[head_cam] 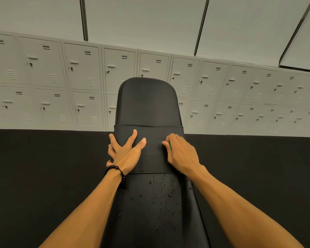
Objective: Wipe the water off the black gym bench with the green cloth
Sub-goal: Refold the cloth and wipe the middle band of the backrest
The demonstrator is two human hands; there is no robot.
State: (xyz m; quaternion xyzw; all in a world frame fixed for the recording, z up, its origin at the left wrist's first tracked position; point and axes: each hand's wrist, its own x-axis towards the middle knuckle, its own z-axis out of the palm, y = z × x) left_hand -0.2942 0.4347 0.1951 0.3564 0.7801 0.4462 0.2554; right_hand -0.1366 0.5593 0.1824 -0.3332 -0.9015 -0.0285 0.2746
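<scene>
The black gym bench (147, 104) runs away from me down the middle of the view, its backrest tilted up at the far end. Water drops speckle the near pad (161, 196) between my forearms. My left hand (126, 151) lies flat with fingers spread on the left side of the middle pad, a black bead bracelet on its wrist. My right hand (181, 153) is curled on the right side of the same pad, closed over the green cloth (170, 145). Only a thin green sliver of it shows under the fingers.
Dark floor matting (43, 176) lies on both sides of the bench. A wall of grey lockers (61, 83) stands behind the backrest. Pale wall panels with dark posts rise above them.
</scene>
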